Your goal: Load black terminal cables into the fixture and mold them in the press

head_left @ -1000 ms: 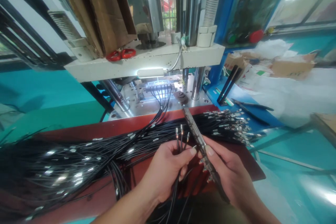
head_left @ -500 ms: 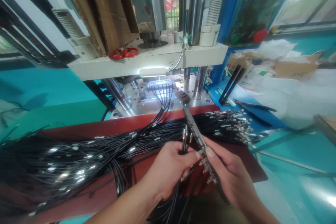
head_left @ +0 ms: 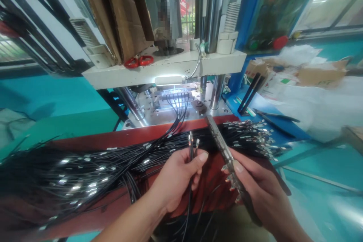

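Between the thumb and fingers of my left hand (head_left: 181, 172) are a few black cables (head_left: 190, 147), their metal-tipped ends pointing up. My right hand (head_left: 255, 181) grips a long narrow metal bar (head_left: 219, 140), tilted with its far end toward the press. Several small metal connectors (head_left: 232, 181) stick out from the bar's left side near my right thumb, and thin cables hang below them. A gap separates my left fingertips from the bar. Behind both hands, a large bundle of black cables (head_left: 119, 162) lies across the reddish-brown board (head_left: 93, 136).
Ahead stands a press with a white plate (head_left: 204, 62); red-handled scissors (head_left: 138, 61) rest on it. Cables run into a lit fixture (head_left: 174, 100) beneath. A metal block (head_left: 199, 106) sits beside the fixture. Tweezers (head_left: 275, 115) lie on the blue surface at right, near white bags (head_left: 326, 98).
My left hand has moved left, away from the bar, with its cables. My right hand and the bar have shifted slightly right, so the gap between them is wider.
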{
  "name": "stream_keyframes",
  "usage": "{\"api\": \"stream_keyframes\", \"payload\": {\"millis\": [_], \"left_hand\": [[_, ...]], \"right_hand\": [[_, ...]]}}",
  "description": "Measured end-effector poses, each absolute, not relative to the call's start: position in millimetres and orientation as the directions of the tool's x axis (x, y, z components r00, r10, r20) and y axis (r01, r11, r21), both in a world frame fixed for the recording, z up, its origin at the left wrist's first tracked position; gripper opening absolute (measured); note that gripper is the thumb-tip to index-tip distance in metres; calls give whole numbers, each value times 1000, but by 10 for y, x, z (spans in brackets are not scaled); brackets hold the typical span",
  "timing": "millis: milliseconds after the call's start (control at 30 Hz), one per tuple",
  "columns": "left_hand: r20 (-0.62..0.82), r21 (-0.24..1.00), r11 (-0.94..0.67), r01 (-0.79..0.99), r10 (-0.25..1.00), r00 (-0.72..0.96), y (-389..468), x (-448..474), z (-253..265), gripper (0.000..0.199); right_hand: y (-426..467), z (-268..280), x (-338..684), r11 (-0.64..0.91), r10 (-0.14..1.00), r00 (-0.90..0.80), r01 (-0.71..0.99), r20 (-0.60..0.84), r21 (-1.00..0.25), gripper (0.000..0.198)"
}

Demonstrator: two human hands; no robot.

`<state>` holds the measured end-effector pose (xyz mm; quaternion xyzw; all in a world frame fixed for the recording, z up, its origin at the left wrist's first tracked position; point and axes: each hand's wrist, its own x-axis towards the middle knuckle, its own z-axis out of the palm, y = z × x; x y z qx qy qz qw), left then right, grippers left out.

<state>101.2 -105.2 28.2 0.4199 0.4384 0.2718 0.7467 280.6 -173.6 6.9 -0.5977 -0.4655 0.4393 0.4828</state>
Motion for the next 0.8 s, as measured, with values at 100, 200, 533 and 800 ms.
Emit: {"api": "stream_keyframes", "payload": {"millis": [100,200,533,800], "left_hand": [[-418,844,526,-106,768,485,-1075,1018,280,28],[-379,850,502,-161,794,475,-1103,1045,263,27],[-489,854,519,38,774,403,-1111,1122,270,26],[-456,883,464,65,819,349,-1092,1176,226,27]], "right_hand": [[-1722,77,2827,-115,986,138,133,-97,-984,46],[-1701,53,2823,-162,982,122,117,-147,-980,51],[-1680,103,2814,-143,986,98,125,-132,-982,47],[-1685,45,2815,-144,988,74,137,-135,-980,48]]}}
